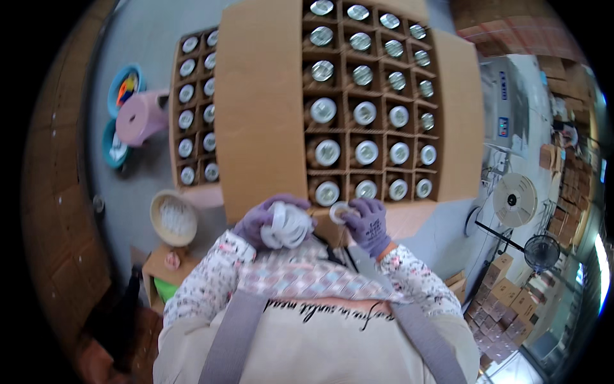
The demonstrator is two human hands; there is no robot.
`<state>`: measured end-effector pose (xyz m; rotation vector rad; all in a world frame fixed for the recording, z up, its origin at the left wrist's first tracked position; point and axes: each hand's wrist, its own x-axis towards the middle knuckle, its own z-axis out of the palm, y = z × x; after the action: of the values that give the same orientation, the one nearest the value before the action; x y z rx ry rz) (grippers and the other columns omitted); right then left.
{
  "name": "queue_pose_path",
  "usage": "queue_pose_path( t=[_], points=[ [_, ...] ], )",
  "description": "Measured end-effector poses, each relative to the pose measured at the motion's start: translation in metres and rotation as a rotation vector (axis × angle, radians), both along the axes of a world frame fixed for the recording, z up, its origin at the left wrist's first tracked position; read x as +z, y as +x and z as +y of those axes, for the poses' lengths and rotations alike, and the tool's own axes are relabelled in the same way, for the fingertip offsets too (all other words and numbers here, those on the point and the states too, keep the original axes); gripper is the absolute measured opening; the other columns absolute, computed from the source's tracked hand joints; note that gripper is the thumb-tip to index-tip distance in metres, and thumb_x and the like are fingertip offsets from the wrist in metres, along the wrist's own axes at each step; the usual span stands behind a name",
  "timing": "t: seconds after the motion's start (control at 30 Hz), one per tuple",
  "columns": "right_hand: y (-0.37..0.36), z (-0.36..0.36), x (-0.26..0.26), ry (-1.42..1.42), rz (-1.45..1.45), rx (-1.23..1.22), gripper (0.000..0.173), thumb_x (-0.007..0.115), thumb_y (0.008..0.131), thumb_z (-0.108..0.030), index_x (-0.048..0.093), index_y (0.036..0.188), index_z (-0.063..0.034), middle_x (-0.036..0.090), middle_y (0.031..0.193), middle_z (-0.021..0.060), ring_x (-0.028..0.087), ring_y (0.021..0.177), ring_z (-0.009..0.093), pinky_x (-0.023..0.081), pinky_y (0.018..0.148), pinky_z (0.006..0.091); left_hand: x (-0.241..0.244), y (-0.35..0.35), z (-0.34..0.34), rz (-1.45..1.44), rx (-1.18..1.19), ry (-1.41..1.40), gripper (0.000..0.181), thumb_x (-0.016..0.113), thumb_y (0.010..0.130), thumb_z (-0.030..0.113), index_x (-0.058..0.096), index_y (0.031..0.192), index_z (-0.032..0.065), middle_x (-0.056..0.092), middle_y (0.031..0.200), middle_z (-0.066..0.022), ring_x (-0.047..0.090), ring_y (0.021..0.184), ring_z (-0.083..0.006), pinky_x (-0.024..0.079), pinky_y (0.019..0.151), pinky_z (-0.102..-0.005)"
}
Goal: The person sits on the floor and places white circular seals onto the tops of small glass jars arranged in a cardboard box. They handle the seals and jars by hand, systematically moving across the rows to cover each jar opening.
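Note:
My left hand (249, 223), in a purple glove, holds a bunch of translucent white rings (286, 225) at the carton's near edge. Between the gloved fingers of my right hand (370, 225) is a single white ring (339, 212), just short of the nearest row. Before me stands an open cardboard carton (261, 110) with cardboard dividers, and a glass jar (363, 75) sits in each visible cell. White rings circle the jar tops in the nearer rows, as on one ringed jar (327, 152). The farther jar tops show no white ring, nor does the rightmost jar (427, 121) of the third row.
Left of the carton is a second divided carton (176, 120) of white-rimmed jars, partly behind a flap. A bowl (156, 218) of small white pieces stands at near left. Beyond are a pink stool (139, 117) and blue basins (111, 91). A fan (541, 253) stands at right.

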<state>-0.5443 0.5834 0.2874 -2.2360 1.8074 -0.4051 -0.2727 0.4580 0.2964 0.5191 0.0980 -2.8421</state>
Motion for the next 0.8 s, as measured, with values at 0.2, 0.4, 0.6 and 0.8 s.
queue_pose_path(
  t=[0.2, 0.4, 0.6, 0.8],
  points=[
    [-0.157, -0.111, 0.017, 0.142, -0.566, -0.61, 0.034, 0.065, 0.089, -0.019, 0.062, 0.117, -0.0004, 0.068, 0.107, 0.015, 0.066, 0.094, 0.02, 0.052, 0.081, 0.0307, 0.011, -0.028, -0.007, 0.026, 0.063, -0.093, 0.062, 0.069, 0.076, 0.021, 0.047, 0.129, -0.0033, 0.055, 0.119, -0.0334, 0.059, 0.107, -0.0437, 0.047, 0.095, -0.0542],
    [-0.259, -0.173, -0.044, 0.217, 0.149, -0.915, 0.043, 0.071, 0.081, -0.027, 0.06, 0.121, -0.0141, 0.067, 0.101, 0.0129, 0.064, 0.085, 0.028, 0.05, 0.076, 0.0374, -0.002, -0.048, -0.006, 0.128, 0.029, -0.07, 0.064, 0.07, 0.08, 0.023, 0.044, 0.133, -0.0013, 0.047, 0.126, -0.0357, 0.05, 0.116, -0.0483, 0.039, 0.1, -0.0603],
    [-0.264, -0.155, -0.045, -0.092, 0.318, -0.47, 0.016, 0.07, 0.074, -0.026, 0.063, 0.085, -0.0158, 0.061, 0.094, 0.0067, 0.06, 0.086, 0.029, 0.047, 0.074, 0.0421, 0.002, -0.069, 0.008, 0.099, 0.131, -0.093, 0.058, 0.069, 0.08, 0.023, 0.048, 0.131, 0.0044, 0.047, 0.128, -0.0327, 0.05, 0.116, -0.0484, 0.041, 0.099, -0.06],
    [-0.247, -0.148, -0.007, 0.06, 0.443, -0.272, 0.019, 0.068, 0.075, -0.028, 0.07, 0.091, -0.0174, 0.059, 0.104, 0.0017, 0.054, 0.101, 0.022, 0.043, 0.08, 0.0404, 0.0, -0.072, 0.004, 0.09, 0.011, -0.109, 0.053, 0.069, 0.081, 0.022, 0.051, 0.129, 0.0065, 0.048, 0.132, -0.0251, 0.051, 0.115, -0.0487, 0.043, 0.097, -0.0598]
  ],
)
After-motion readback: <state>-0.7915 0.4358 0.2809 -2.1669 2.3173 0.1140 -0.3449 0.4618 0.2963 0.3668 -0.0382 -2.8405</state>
